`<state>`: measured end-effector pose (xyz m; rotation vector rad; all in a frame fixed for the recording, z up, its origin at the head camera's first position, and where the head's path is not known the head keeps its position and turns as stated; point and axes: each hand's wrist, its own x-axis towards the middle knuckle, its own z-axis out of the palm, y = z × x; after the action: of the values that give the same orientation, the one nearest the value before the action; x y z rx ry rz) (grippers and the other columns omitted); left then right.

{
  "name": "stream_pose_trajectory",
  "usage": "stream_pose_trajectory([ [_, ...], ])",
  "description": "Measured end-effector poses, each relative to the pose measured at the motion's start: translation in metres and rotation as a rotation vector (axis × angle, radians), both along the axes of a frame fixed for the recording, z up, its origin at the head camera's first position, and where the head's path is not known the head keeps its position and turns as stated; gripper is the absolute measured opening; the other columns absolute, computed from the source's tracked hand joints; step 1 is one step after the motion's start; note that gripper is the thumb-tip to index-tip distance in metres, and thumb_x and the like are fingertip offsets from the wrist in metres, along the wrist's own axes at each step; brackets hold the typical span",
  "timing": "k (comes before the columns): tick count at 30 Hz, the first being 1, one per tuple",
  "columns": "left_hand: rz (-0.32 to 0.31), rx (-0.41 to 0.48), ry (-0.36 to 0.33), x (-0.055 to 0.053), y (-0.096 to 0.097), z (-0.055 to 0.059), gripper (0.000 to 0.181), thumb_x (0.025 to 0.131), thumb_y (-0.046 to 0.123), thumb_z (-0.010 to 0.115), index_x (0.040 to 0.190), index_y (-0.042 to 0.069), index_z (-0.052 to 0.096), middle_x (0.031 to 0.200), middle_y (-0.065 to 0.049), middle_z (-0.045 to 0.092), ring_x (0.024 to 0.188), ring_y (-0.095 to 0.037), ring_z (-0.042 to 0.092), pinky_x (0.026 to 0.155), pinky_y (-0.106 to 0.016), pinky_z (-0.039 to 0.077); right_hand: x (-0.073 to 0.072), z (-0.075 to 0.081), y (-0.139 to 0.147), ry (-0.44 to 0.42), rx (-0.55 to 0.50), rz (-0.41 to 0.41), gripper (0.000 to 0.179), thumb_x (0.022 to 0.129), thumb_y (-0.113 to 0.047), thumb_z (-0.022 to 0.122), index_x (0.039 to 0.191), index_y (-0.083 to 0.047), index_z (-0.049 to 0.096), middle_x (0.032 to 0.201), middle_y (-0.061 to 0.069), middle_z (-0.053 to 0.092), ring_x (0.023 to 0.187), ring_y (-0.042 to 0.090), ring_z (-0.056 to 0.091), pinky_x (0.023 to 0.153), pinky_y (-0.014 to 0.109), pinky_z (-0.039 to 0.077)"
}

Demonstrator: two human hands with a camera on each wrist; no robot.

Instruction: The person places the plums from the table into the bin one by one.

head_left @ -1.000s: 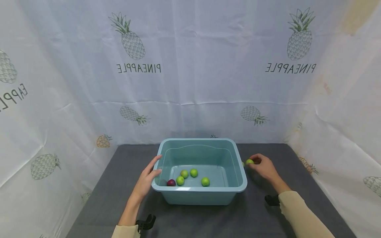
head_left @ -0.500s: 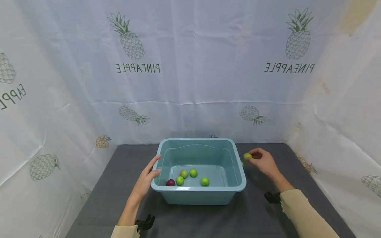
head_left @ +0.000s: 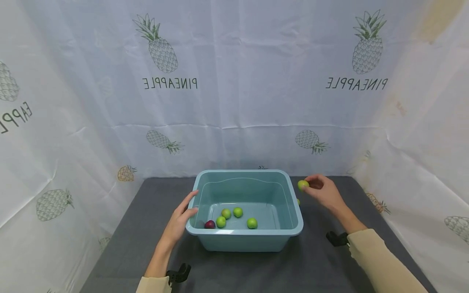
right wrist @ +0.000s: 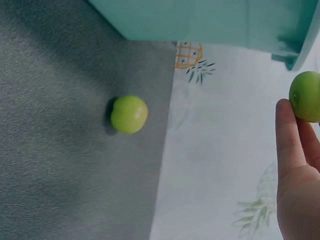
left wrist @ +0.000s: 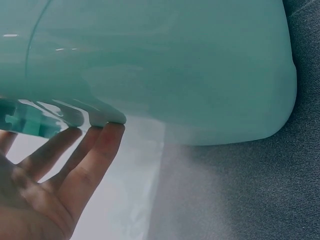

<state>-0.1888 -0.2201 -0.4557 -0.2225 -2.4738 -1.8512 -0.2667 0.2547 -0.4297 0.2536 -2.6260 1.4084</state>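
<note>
At the left side of a teal plastic basin [head_left: 242, 243], my left hand [head_left: 178, 221] grips the rim. In the left wrist view, several fingers [left wrist: 92, 167] touch the basin's outer wall from below the rim. My right hand [head_left: 327, 194] pinches a green plum [head_left: 303, 185] between thumb and fingertips, raised just outside the basin's right rim. Below it on the table lies another green plum [right wrist: 129, 114], mostly hidden by the basin in the head view. Inside the basin are several green plums [head_left: 252, 223] and one dark red plum [head_left: 210, 224] in the front left corner.
A dark grey cloth covers the table [head_left: 128, 244]. White curtains [head_left: 242, 101] with pineapple prints hang behind it and along both sides. The basin's walls rise well above the plums inside. Each wrist wears a black band [head_left: 179, 273].
My right hand has lifted its green plum up from the table and slightly away toward the back. The left hand stays on the basin's rim. The plums inside have not moved.
</note>
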Motion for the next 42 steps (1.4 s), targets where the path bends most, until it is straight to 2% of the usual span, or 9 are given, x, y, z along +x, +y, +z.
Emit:
stream_pose_trajectory([
  [7, 0.001, -0.004, -0.011, 0.0, -0.001, 0.0, 0.052, 0.106, 0.023, 0.05, 0.157, 0.023, 0.039, 0.166, -0.011, 0.025, 0.151, -0.038, 0.023, 0.112, -0.068, 0.026, 0.005, 0.014, -0.007, 0.023, -0.006, 0.074, 0.048, 0.096, -0.024, 0.073, 0.135, 0.002, 0.06, 0.13, 0.023, 0.062, 0.12, 0.041, 0.059, 0.095, 0.056, 0.049],
  [19, 0.0, -0.005, -0.021, -0.002, 0.0, -0.001, 0.052, 0.107, 0.024, 0.049, 0.157, 0.024, 0.039, 0.167, -0.011, 0.023, 0.149, -0.039, 0.027, 0.11, -0.066, 0.031, 0.016, 0.043, -0.019, 0.014, -0.008, 0.094, 0.046, 0.097, -0.026, 0.072, 0.134, 0.0, 0.062, 0.129, 0.02, 0.063, 0.119, 0.038, 0.061, 0.096, 0.051, 0.051],
  [23, -0.002, -0.003, -0.02, -0.001, 0.0, -0.001, 0.052, 0.107, 0.024, 0.049, 0.157, 0.024, 0.038, 0.167, -0.011, 0.023, 0.149, -0.039, 0.029, 0.109, -0.065, 0.033, 0.02, 0.056, -0.024, 0.02, -0.015, 0.127, 0.047, 0.097, -0.025, 0.072, 0.135, 0.0, 0.061, 0.13, 0.02, 0.063, 0.118, 0.036, 0.062, 0.095, 0.041, 0.053],
  [28, -0.006, 0.0, -0.019, -0.002, 0.0, 0.0, 0.052, 0.107, 0.024, 0.049, 0.157, 0.024, 0.038, 0.167, -0.01, 0.024, 0.149, -0.038, 0.027, 0.109, -0.065, 0.032, 0.021, 0.067, -0.029, 0.031, -0.036, 0.173, 0.042, 0.097, -0.023, 0.072, 0.133, -0.002, 0.063, 0.128, 0.017, 0.064, 0.115, 0.031, 0.064, 0.088, 0.024, 0.052],
  [42, -0.008, 0.001, -0.022, -0.003, 0.0, -0.001, 0.052, 0.107, 0.024, 0.049, 0.157, 0.025, 0.038, 0.167, -0.009, 0.023, 0.15, -0.038, 0.025, 0.111, -0.067, 0.028, 0.018, 0.089, -0.059, 0.035, -0.083, 0.275, 0.036, 0.095, -0.016, 0.074, 0.126, -0.002, 0.065, 0.125, 0.016, 0.065, 0.114, 0.032, 0.066, 0.087, 0.027, 0.055],
])
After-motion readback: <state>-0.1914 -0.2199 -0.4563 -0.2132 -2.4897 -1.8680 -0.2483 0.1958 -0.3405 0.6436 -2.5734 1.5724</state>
